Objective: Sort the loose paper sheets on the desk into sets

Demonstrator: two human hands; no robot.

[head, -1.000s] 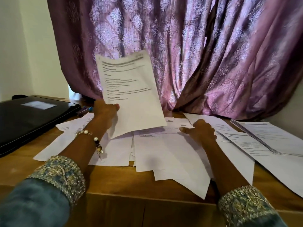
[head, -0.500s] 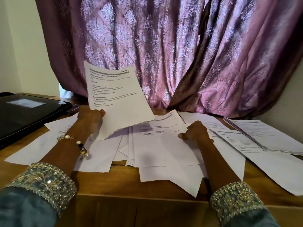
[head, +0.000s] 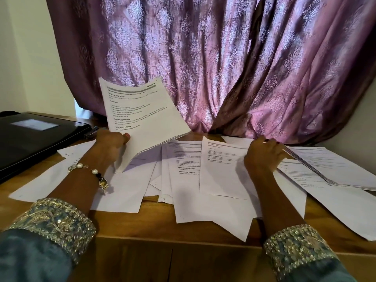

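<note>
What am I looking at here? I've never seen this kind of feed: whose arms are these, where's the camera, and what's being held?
There is no machine: a person wears one camera on the head, looking down at both arms. The left hand grips a small stack of printed sheets, lifted and tilted above the wooden desk. The right hand rests with curled fingers on the loose paper sheets spread across the desk; whether it pinches one is unclear. A closed black laptop lies far left, another paper pile far right, and a purple curtain hangs behind.

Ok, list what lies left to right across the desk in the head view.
Black folder → left hand holding a raised sheaf of sheets → loose sheets → right hand → stacked set.
</note>
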